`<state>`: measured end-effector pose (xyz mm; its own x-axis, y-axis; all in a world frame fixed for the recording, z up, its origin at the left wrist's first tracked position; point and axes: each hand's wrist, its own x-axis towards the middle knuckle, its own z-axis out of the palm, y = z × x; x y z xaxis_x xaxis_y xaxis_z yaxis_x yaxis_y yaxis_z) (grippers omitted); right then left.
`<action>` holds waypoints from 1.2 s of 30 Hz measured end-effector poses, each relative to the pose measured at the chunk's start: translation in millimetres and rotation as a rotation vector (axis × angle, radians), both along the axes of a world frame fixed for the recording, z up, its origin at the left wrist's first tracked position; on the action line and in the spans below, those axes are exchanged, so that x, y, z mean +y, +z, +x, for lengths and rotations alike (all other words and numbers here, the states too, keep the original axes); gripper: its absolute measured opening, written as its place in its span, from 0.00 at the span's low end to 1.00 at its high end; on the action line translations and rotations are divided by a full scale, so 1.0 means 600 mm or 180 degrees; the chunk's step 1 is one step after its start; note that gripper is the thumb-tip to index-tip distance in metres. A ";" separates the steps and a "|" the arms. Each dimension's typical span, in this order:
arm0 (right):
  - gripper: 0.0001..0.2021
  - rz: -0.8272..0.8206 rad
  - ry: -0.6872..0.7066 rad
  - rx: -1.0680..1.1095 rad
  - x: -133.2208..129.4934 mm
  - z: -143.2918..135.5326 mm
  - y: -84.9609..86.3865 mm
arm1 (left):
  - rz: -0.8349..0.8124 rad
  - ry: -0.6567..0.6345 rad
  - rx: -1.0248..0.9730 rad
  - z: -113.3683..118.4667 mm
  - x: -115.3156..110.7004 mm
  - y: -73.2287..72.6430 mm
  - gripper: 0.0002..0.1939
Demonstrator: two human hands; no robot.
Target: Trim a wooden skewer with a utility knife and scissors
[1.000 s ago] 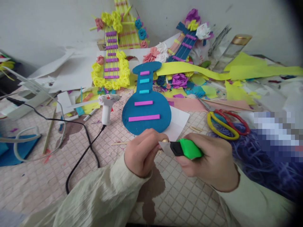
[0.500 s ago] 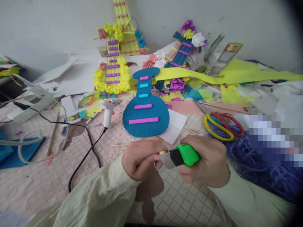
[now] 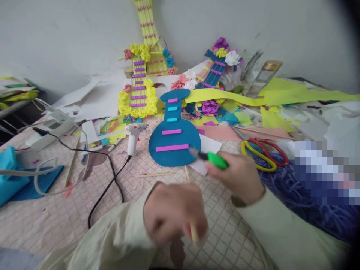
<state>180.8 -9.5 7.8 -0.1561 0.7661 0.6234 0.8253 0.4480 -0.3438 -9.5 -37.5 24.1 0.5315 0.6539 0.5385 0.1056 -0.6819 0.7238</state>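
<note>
My left hand, blurred by motion, is closed round a thin wooden stick whose ends show on both sides of the fist. My right hand grips a green and black utility knife, its blade pointing left over the lower edge of a blue guitar-shaped cutout. Purple and light blue bars run across the cutout. Another wooden stick lies on the table just beyond my left hand. White paper sits partly under the cutout.
A white glue gun with a black cord stands left of the cutout. At right lie scissors with yellow and red handles and dark blue yarn. Decorated paper guitars and yellow crepe paper are at the back.
My hands have moved apart. The left came down and nearer with the stick; the right rose toward the cutout with the knife, whose blade has left the stick. The view has shifted slightly.
</note>
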 end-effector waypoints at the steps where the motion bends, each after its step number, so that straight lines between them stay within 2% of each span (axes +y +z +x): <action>1: 0.20 -0.0103 -0.0186 0.0030 0.007 0.006 0.000 | 0.0035 -0.0203 -0.0139 0.001 -0.004 0.001 0.25; 3: 0.20 -0.0019 -0.0300 0.0249 0.015 0.013 0.002 | -0.0240 -0.0673 -0.0632 0.005 -0.005 0.000 0.19; 5: 0.19 0.0121 -0.0038 0.0309 0.013 0.011 0.006 | -0.0752 -0.0563 -0.0832 0.010 0.003 -0.007 0.16; 8: 0.19 0.0206 0.0291 0.0264 0.001 0.000 0.009 | -0.0961 -0.0403 -0.1156 0.017 0.017 -0.020 0.12; 13: 0.19 0.0228 0.0388 0.0263 -0.015 -0.010 0.011 | -0.1148 -0.0203 -0.1368 0.024 0.024 -0.026 0.10; 18: 0.19 0.0167 0.0490 0.0085 -0.021 -0.011 0.009 | -0.0940 0.0233 -0.1133 0.024 0.030 -0.024 0.13; 22: 0.17 0.0180 0.0399 -0.0168 -0.022 -0.012 0.004 | -0.0789 0.0573 -0.0685 0.021 0.030 -0.026 0.14; 30: 0.17 0.0200 0.0193 -0.0428 -0.023 -0.013 0.004 | -0.0696 0.0508 -0.0485 0.020 0.021 -0.027 0.13; 36: 0.17 0.0243 0.0162 -0.0484 -0.024 -0.012 0.004 | -0.0420 0.0581 -0.0269 0.016 0.023 -0.028 0.12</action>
<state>173.9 -23.9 10.0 -0.2904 0.7061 0.6458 0.8408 0.5105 -0.1801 0.3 -23.5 7.4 0.3547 0.8026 0.4796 0.1536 -0.5560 0.8169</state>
